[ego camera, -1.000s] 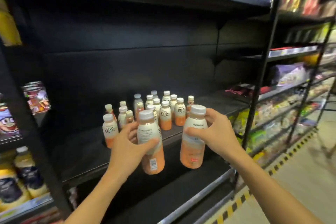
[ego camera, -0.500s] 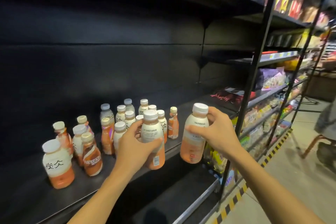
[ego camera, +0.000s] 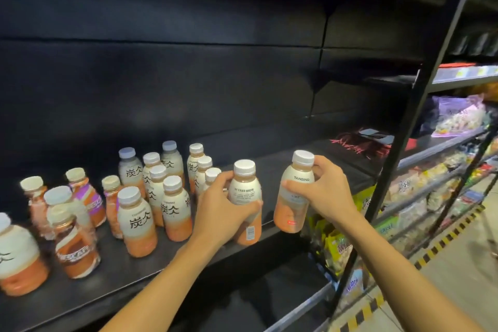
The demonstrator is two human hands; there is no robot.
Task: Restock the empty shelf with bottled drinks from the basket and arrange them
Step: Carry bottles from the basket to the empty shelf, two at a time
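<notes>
My left hand grips an orange-and-white bottle upright over the front edge of the black shelf. My right hand holds a second bottle, labelled TANBING, in the air just right of it, beyond the shelf's front edge. Several white-capped bottles stand in a loose cluster on the shelf's left and middle. Brown Nescafe bottles stand among them at the far left. The basket is out of view.
A black upright post separates this bay from shelves of packaged snacks on the right. A lower black shelf juts out below. Yellow-black floor tape runs along the aisle. The shelf's right part holds a dark red-printed item.
The view has swung left and closer, so the bottle cluster appears larger. Both hands have carried their bottles nearer the shelf, the left one now at its front edge.
</notes>
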